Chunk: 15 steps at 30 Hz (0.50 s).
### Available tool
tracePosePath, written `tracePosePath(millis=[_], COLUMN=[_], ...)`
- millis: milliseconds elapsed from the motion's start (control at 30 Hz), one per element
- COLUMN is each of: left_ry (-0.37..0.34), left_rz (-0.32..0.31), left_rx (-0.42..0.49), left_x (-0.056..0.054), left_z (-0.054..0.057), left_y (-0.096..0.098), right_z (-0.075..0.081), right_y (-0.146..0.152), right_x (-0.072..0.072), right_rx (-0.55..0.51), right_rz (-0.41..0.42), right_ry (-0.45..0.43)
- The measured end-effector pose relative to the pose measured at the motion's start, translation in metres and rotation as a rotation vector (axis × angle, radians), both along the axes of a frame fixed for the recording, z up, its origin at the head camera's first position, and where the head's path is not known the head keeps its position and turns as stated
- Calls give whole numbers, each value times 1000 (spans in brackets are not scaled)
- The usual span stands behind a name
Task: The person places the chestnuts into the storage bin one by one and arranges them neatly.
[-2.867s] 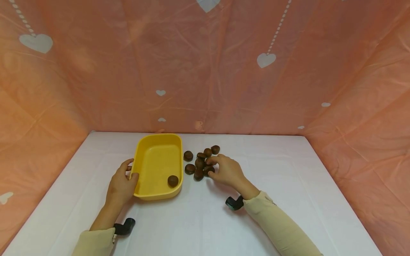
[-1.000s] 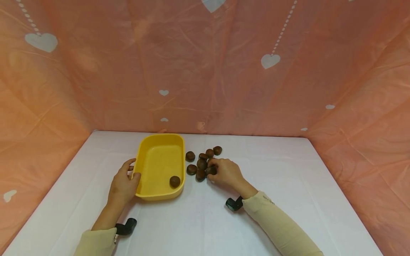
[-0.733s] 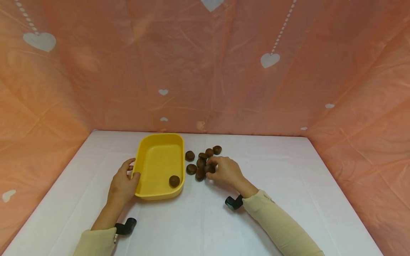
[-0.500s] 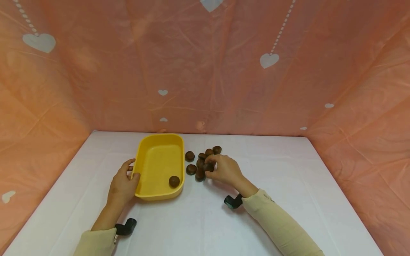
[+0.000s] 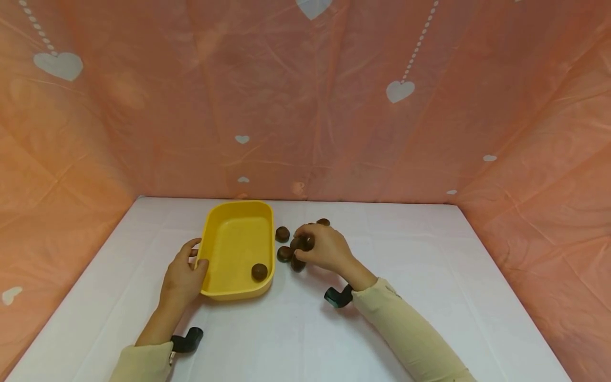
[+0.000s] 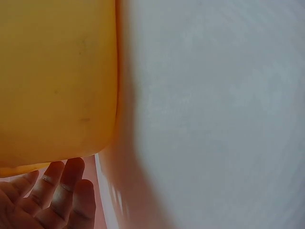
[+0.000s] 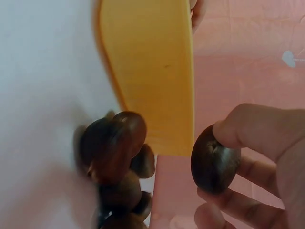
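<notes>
A yellow plastic tray (image 5: 238, 246) stands on the table with one brown chestnut (image 5: 259, 272) inside, near its front right corner. My left hand (image 5: 181, 278) grips the tray's left rim, thumb over the edge and fingers along the outer wall. In the right wrist view, my right hand (image 7: 267, 157) pinches a dark chestnut (image 7: 214, 160) between thumb and fingers, off the table. Below that hand, several more chestnuts (image 7: 112, 148) lie in a loose pile just right of the tray. Part of the pile is hidden behind the right hand (image 5: 326, 248) in the head view.
The table (image 5: 410, 276) has a white cover. A pink cloth with white hearts (image 5: 400, 91) hangs behind it and on both sides. Two chestnuts lie close to the tray's right wall, one of them farther back (image 5: 282, 234).
My right hand has closed on a chestnut at the pile's right side and moved left with it over the other chestnuts. The left hand and tray have stayed put.
</notes>
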<state>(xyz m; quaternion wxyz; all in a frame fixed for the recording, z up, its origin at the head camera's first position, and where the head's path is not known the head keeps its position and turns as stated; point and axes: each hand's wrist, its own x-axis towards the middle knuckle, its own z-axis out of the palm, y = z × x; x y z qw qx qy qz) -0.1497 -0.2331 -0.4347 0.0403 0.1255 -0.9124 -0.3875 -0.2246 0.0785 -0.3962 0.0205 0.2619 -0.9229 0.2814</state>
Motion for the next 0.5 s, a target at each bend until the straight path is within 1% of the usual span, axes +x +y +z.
tracePosePath(millis=[267,500], left_ry=[-12,-10], left_rz=[0,-5], left_rx=[4,3], left_x=[1,1], left_z=[0,0], left_y=[0,0], right_z=[6,9], right_y=[-14,-28], right_x=[2,1], right_rx=[-35,-52], right_rz=[1,39], right_ry=[-7,12])
